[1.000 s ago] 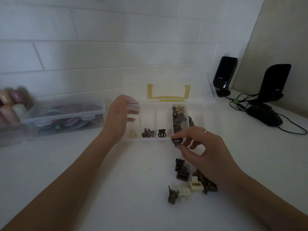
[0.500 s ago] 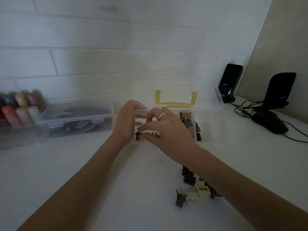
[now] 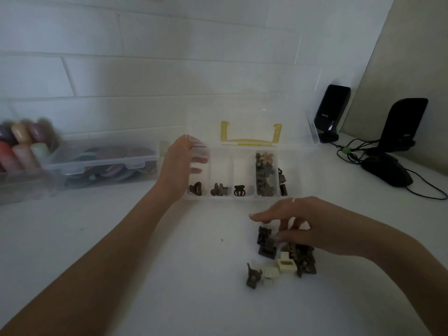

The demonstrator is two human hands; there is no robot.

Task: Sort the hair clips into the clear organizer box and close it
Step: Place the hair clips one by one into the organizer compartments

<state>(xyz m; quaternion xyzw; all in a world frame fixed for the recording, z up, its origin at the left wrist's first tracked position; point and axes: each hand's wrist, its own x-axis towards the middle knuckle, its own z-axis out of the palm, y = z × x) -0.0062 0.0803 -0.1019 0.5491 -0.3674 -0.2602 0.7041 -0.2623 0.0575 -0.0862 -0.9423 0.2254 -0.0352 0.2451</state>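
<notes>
The clear organizer box (image 3: 244, 166) stands open on the white table, its lid with a yellow handle leaning back against the wall. Small dark clips lie at the front of its left compartments, including one in the leftmost (image 3: 195, 188); one compartment (image 3: 264, 174) is packed with brown flower clips. My left hand (image 3: 179, 166) grips the box's left end. A loose pile of brown and cream hair clips (image 3: 278, 260) lies in front of the box. My right hand (image 3: 303, 224) hovers over the pile's back edge, fingers spread and pointing down, nothing held.
A shut clear case (image 3: 101, 163) of flat coloured items sits at the left, beside a rack of coloured bottles (image 3: 21, 146). Two black speakers (image 3: 332, 112) (image 3: 402, 124), a black mouse (image 3: 388, 170) and cables occupy the right back corner.
My right hand carried a dark clip to the box's leftmost compartment, let it go there, and came back down over the loose pile. My left hand stayed on the box.
</notes>
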